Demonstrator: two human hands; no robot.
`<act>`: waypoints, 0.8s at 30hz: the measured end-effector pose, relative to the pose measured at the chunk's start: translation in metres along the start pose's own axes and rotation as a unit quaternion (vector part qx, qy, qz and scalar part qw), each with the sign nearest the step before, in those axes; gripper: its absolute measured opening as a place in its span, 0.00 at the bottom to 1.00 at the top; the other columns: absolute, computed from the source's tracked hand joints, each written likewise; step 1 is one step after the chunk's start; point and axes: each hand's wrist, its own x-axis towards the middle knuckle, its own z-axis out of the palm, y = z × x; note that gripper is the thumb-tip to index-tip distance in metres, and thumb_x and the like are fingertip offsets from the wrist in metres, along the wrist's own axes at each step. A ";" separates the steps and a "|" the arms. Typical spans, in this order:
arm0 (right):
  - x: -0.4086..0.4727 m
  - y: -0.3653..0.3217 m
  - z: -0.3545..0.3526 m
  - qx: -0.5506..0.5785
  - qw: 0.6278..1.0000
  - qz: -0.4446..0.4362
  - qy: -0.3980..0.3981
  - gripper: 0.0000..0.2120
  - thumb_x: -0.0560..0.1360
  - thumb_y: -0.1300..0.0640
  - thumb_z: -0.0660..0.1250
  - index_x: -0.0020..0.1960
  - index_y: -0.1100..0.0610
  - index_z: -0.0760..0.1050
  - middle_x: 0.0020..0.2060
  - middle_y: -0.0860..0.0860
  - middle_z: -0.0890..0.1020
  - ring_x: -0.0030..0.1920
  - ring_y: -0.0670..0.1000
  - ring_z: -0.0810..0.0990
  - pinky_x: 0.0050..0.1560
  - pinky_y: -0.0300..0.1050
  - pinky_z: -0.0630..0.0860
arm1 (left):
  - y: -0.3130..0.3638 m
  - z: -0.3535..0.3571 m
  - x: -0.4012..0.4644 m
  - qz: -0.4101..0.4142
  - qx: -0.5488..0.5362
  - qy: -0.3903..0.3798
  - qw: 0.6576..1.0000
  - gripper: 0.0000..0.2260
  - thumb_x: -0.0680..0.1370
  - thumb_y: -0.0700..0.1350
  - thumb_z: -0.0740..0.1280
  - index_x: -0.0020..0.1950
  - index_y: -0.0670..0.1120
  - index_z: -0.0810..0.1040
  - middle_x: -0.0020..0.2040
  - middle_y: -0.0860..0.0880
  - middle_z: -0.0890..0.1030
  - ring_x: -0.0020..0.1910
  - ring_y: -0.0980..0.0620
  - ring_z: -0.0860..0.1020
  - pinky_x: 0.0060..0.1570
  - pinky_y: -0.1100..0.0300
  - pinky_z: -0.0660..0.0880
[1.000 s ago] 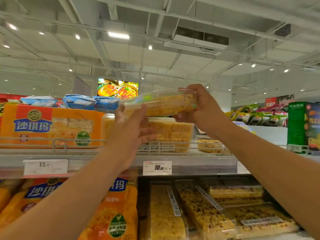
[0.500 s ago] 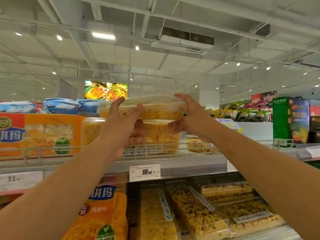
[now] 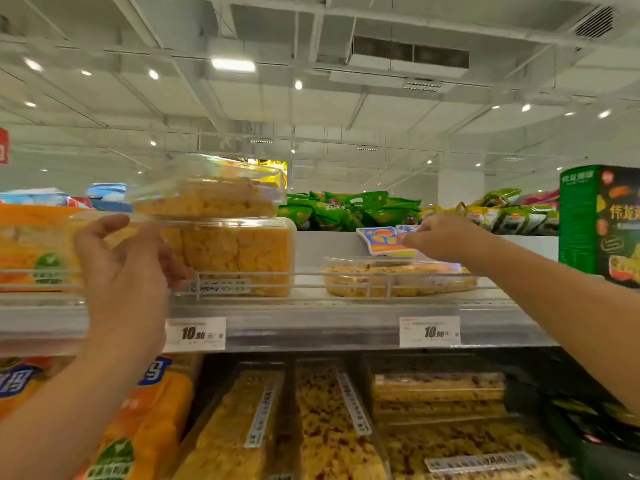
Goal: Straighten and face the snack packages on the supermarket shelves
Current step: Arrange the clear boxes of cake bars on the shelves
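Observation:
Two clear boxes of yellow snack squares are stacked on the top shelf: the upper box (image 3: 207,199) lies flat, slightly askew, on the lower box (image 3: 239,258). My left hand (image 3: 121,271) covers the lower box's left end, thumb raised and fingertips touching its front. My right hand (image 3: 440,237) reaches far to the right and pinches the edge of a small blue, orange and yellow packet (image 3: 379,240). That packet stands behind a flat clear box of speckled snack (image 3: 398,277).
A wire rail (image 3: 311,273) runs along the shelf front above two price tags (image 3: 195,334). Orange bags (image 3: 31,251) lie at the left, green packets (image 3: 346,209) behind, and a green carton (image 3: 599,220) at the right. The lower shelf holds several long clear boxes (image 3: 329,427).
Both hands set the upper box on the lower one and let go. My right hand moved right to the small packet; my left dropped to the lower box. The view shifted right.

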 end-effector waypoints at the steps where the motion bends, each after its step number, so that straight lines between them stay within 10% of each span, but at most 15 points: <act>1: 0.006 0.010 0.004 -0.050 0.998 0.012 -0.043 0.34 0.75 0.33 0.59 0.65 0.60 0.75 0.60 0.59 0.77 0.57 0.59 0.76 0.53 0.50 0.73 | -0.006 0.003 -0.017 0.069 0.057 -0.019 0.996 0.07 0.77 0.50 0.62 0.53 0.60 0.69 0.34 0.57 0.79 0.32 0.59 0.77 0.37 0.60 0.74; 6: 0.018 0.026 0.004 -0.087 0.986 -0.030 -0.141 0.37 0.73 0.28 0.54 0.73 0.52 0.66 0.71 0.54 0.69 0.67 0.57 0.69 0.64 0.50 0.64 | -0.014 0.041 -0.066 0.295 0.287 -0.219 0.885 0.11 0.76 0.52 0.62 0.57 0.53 0.73 0.50 0.56 0.75 0.50 0.58 0.72 0.54 0.72 0.65; 12: -0.016 -0.015 0.002 0.045 0.972 -0.232 -0.009 0.38 0.66 0.24 0.58 0.71 0.40 0.64 0.71 0.45 0.69 0.66 0.48 0.69 0.64 0.50 0.66 | 0.035 0.058 -0.038 0.231 0.082 -0.167 0.955 0.12 0.73 0.64 0.67 0.49 0.58 0.73 0.44 0.43 0.78 0.44 0.44 0.77 0.45 0.49 0.73; 15: -0.034 -0.087 -0.001 0.264 0.868 -0.421 -0.016 0.47 0.63 0.34 0.74 0.73 0.33 0.51 0.74 0.37 0.59 0.64 0.35 0.59 0.57 0.32 0.61 | 0.047 0.051 -0.026 0.201 0.097 -0.121 0.967 0.12 0.72 0.62 0.68 0.46 0.57 0.71 0.37 0.38 0.78 0.36 0.40 0.78 0.37 0.54 0.76; 18: -0.034 -0.150 -0.001 0.253 0.834 -0.490 -0.024 0.55 0.62 0.44 0.80 0.77 0.39 0.47 0.76 0.38 0.55 0.63 0.33 0.56 0.51 0.20 0.55 | 0.048 0.031 -0.015 0.193 0.145 -0.113 0.964 0.10 0.74 0.57 0.65 0.48 0.54 0.71 0.34 0.43 0.80 0.33 0.48 0.80 0.35 0.64 0.74; 24: -0.023 -0.191 0.017 0.269 0.818 -0.508 0.029 0.31 0.66 0.43 0.77 0.66 0.42 0.69 0.60 0.37 0.75 0.50 0.25 0.69 0.47 0.20 0.64 | 0.047 0.003 0.003 0.160 0.154 -0.160 0.962 0.09 0.74 0.55 0.64 0.49 0.53 0.72 0.32 0.48 0.82 0.35 0.52 0.81 0.40 0.64 0.75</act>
